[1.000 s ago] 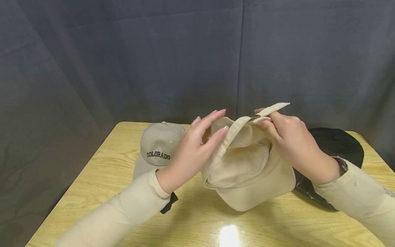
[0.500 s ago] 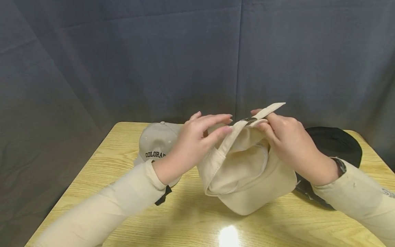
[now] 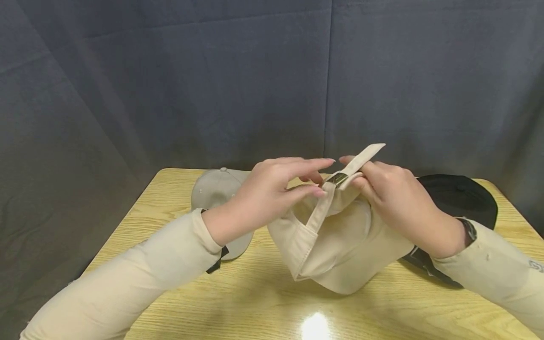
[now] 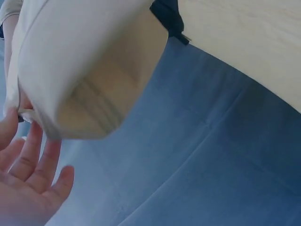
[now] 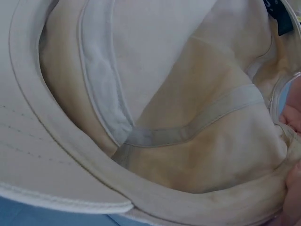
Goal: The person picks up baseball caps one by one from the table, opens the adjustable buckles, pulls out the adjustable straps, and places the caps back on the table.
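A beige baseball cap [image 3: 344, 236] is held tilted above the table, its inside facing me and its brim pointing down. My right hand [image 3: 395, 203] grips the back edge beside the metal buckle [image 3: 337, 179], with the strap's loose end [image 3: 366, 158] sticking up over the fingers. From the other side, my left hand [image 3: 267, 189] has thumb and fingertips at the strap just below the buckle. In the left wrist view the left fingers [image 4: 35, 160] bracket the strap at the cap's rim [image 4: 51, 127]. The cap's lining [image 5: 211, 160] and seam tape fill the right wrist view.
Behind my left hand lies a grey cap [image 3: 218, 189], its front partly covered. A small black piece [image 3: 218, 262] shows under the left sleeve. A black hat [image 3: 461, 193] lies at the right of the wooden table [image 3: 272, 307]. A dark curtain [image 3: 255, 85] hangs behind.
My left hand has moved right along the strap to the buckle. The strap has swung steeper and the buckle now faces me. The right hand keeps its grip, shifting slightly left.
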A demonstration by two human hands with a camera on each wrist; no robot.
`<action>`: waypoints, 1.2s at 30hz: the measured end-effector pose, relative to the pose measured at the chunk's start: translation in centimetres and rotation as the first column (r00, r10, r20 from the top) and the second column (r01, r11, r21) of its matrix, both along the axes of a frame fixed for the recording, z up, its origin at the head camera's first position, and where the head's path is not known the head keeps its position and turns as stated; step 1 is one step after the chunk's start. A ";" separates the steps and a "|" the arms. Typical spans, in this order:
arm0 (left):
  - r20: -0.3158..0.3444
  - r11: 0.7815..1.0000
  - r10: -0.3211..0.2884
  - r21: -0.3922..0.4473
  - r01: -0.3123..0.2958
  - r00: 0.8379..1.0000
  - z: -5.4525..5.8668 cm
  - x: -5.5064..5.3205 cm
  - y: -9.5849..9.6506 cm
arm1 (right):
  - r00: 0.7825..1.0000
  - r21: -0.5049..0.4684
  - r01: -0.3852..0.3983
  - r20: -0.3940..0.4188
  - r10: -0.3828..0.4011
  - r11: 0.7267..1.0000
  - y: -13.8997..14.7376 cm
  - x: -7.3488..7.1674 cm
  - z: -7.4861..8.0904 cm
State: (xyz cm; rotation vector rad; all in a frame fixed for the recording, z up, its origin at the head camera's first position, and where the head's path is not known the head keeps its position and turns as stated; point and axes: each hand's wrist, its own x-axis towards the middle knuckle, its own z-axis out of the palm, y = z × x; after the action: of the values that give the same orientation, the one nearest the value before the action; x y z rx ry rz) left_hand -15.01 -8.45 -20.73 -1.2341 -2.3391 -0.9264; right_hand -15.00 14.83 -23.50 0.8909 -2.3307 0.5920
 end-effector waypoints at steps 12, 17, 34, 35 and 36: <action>-0.098 0.977 -0.071 -0.207 0.049 0.993 0.8 0.0 -0.2 | 0.987 0.100 -0.044 -0.147 0.058 0.994 -0.4 0.0 0.0; -0.112 0.959 -0.081 -0.279 0.047 0.990 1.3 0.1 -0.3 | 0.967 0.134 -0.048 -0.241 0.080 0.990 -0.6 0.2 0.0; -0.037 0.911 -0.128 -0.398 0.102 0.991 1.5 0.2 0.0 | 0.928 0.192 -0.067 -0.348 0.131 0.979 -1.4 0.1 -0.7; -0.039 0.908 -0.130 -0.405 0.103 0.991 1.5 0.2 0.0 | 0.927 0.193 -0.069 -0.349 0.134 0.979 -1.4 0.1 -0.7; -0.040 0.907 -0.133 -0.408 0.105 0.990 1.5 0.2 0.0 | 0.928 0.192 -0.071 -0.348 0.135 0.979 -1.4 0.1 -0.7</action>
State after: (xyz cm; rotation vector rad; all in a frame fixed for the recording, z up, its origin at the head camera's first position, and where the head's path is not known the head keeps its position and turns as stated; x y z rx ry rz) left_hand -14.79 -8.45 -19.24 -1.5514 -2.5033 -0.4277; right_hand -14.89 13.44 -24.21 1.1077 -2.0323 0.2369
